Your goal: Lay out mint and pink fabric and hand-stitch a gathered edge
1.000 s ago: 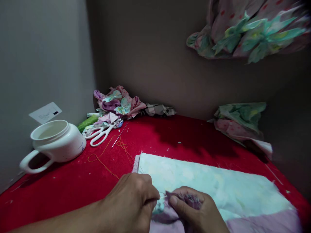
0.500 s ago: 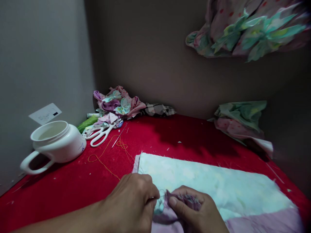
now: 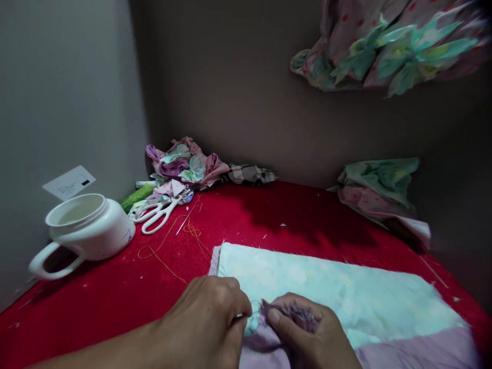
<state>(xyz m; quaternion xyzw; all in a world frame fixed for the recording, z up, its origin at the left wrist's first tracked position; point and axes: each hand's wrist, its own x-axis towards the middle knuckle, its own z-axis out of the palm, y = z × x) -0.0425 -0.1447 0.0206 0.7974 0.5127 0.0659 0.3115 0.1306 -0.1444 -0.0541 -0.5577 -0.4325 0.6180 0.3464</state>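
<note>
A purple and mint-green piece of fabric (image 3: 265,333) with a frayed edge is bunched between my two hands at the bottom of the view. My left hand (image 3: 215,318) is closed in a pinch at the mint-green side of it, its fingertips partly hidden. My right hand (image 3: 319,328) grips the frayed purple edge between thumb and fingers. A fine loop of thread stands up from the fabric between them. Behind both hands lies a larger mint-green cloth (image 3: 300,271) over a purple layer.
On the red tabletop (image 3: 161,297), orange thread (image 3: 151,250) trails near a needle (image 3: 182,223). White-handled scissors (image 3: 157,219) lie by crumpled fabric scraps (image 3: 192,161). At left stands a white mug-shaped pot (image 3: 92,230). More cloth (image 3: 380,189) sits at right; patterned fabric (image 3: 400,46) hangs above.
The view has shifted slightly, so the background sits a little further left. Both hands keep their hold with almost no movement.
</note>
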